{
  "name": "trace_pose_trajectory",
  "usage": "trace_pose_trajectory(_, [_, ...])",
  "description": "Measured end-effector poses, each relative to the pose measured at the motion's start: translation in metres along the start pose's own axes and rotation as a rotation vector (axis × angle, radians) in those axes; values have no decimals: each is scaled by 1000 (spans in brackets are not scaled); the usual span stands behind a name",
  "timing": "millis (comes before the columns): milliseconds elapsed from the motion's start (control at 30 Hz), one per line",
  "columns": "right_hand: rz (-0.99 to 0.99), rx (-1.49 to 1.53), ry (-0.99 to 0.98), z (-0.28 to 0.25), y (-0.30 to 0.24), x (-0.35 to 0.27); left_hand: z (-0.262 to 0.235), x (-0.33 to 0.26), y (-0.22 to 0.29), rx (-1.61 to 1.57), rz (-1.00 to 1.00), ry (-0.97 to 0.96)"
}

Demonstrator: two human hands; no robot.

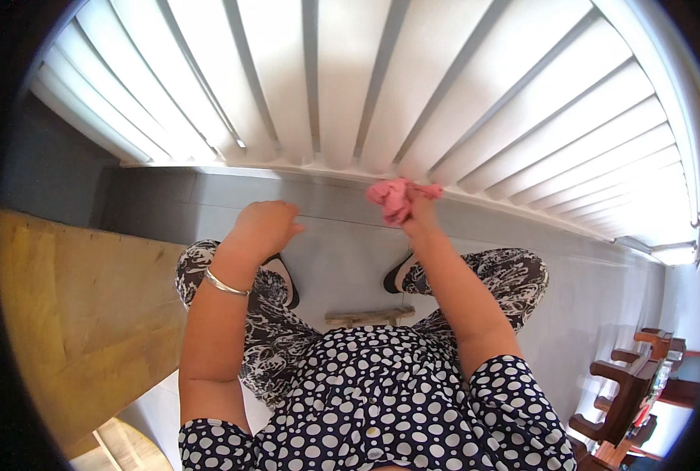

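A crumpled pink cloth [395, 199] is bunched in my right hand [422, 216]. That hand holds it at the lower rail of a white slatted panel [342, 94]; whether the cloth touches the rail, I cannot tell. My left hand [265, 230] hangs above the grey floor, a little short of the panel, with a silver bangle on its wrist. Its fingers bend loosely downward and the thumb stands apart from them. Nothing shows in its grasp, though the fingertips are partly hidden.
Between my knees, a low wooden stool [370, 315] shows one edge. A yellowish wooden board [83, 306] stands close on my left, with a round wooden piece [122, 449] below it. Dark brown wooden furniture [628, 388] is at the lower right. Grey tiles [334, 259] cover the floor.
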State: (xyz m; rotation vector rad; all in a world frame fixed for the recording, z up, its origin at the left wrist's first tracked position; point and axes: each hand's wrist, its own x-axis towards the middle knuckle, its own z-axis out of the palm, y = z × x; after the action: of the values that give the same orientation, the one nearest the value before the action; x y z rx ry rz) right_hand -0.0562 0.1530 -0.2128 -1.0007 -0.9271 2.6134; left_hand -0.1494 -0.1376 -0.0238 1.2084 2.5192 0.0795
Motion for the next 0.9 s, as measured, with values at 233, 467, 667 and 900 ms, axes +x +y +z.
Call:
trace_pose_trajectory(233, [-211, -15, 333, -141, -93, 3, 3, 7, 0, 32, -1, -58])
trace_pose_trajectory(467, [-261, 123, 460, -133, -140, -23, 1, 5, -2, 52, 13, -19])
trace_pose_trajectory(667, [-195, -61, 266, -118, -83, -2, 5, 2, -4, 61, 11, -15])
trace_pose_trajectory(900, [7, -76, -147, -10, -20, -14, 3, -2, 1, 76, 40, -12])
